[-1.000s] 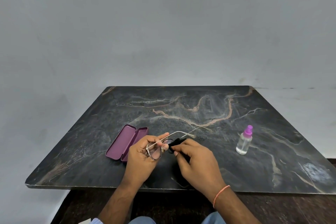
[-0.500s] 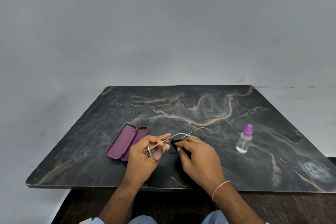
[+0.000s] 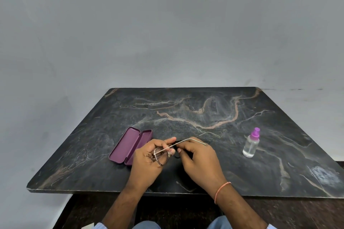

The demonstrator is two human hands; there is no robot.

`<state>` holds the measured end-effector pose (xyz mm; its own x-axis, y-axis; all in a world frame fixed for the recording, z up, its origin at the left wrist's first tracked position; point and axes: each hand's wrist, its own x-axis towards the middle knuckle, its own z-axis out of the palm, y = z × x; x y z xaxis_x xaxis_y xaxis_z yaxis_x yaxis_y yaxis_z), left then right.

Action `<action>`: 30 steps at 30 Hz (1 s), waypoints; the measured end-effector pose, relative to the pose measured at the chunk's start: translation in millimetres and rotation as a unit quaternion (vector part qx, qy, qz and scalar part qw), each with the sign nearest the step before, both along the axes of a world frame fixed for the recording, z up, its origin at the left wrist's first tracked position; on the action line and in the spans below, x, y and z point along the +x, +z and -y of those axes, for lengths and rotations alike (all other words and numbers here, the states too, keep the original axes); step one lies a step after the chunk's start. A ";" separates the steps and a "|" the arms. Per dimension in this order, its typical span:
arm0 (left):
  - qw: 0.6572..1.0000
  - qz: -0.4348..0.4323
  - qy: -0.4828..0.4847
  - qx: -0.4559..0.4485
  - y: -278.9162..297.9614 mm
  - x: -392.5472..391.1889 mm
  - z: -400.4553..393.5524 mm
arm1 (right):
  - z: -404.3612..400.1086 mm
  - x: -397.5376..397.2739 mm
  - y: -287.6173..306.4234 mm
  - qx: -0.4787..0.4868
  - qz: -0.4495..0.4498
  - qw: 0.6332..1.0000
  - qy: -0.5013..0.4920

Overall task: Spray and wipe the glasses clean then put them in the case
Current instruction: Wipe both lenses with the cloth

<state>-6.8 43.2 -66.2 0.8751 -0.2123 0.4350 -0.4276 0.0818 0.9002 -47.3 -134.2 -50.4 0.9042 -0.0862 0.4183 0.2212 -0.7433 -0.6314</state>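
Pinching glasses (image 3: 163,154) in left hand (image 3: 149,161), rubbing dark cloth (image 3: 176,151) with right hand (image 3: 201,160) fingers pinched; case (image 3: 128,145) open alongside.

Soft, even, kinda dim light, no harsh glare

My hands (image 3: 147,158) throw only faint shadows on the table (image 3: 186,113); the wide lens bows its edges, and everything looks sharp enough.
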 end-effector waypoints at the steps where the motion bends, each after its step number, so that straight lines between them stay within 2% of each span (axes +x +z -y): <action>1: 1.000 -0.003 -0.001 -0.006 0.5 0.1 -0.5 | -2.4 -1.1 1.9 0.026 0.001 0.999 0.026; 3: 1.000 -0.005 0.003 -0.014 0.6 0.0 -0.4 | -2.7 -3.6 6.3 0.045 -0.006 0.997 0.054; 8: 1.000 0.002 0.010 -0.014 -0.7 -1.5 0.7 | 4.2 -2.0 8.3 -0.098 -0.017 0.995 -0.033; 12: 0.999 0.015 0.027 -0.009 -1.0 -2.1 0.4 | 0.4 -7.7 6.7 -0.119 -0.033 0.991 -0.057; 18: 1.000 -0.006 0.008 -0.029 2.6 -0.4 -1.1 | -3.5 -4.5 8.2 0.065 -0.048 0.997 0.003; 20: 1.000 -0.007 0.005 -0.012 2.9 -1.3 -1.7 | -4.1 -2.6 6.1 0.055 -0.038 0.998 0.000; 23: 1.000 0.004 0.015 0.010 1.6 -3.4 1.7 | 2.3 -3.7 4.5 -0.039 -0.046 0.996 -0.062; 25: 1.000 0.007 0.021 0.008 2.2 -4.5 2.4 | 4.8 -5.5 5.0 -0.068 -0.062 0.992 -0.083; 27: 1.000 0.005 0.016 -0.005 4.2 -4.2 0.1 | 1.5 -5.5 7.7 -0.045 -0.067 0.995 -0.060; 30: 1.000 0.000 0.015 -0.012 5.5 -2.4 -2.3 | -4.8 -2.8 13.8 0.056 -0.058 0.997 0.010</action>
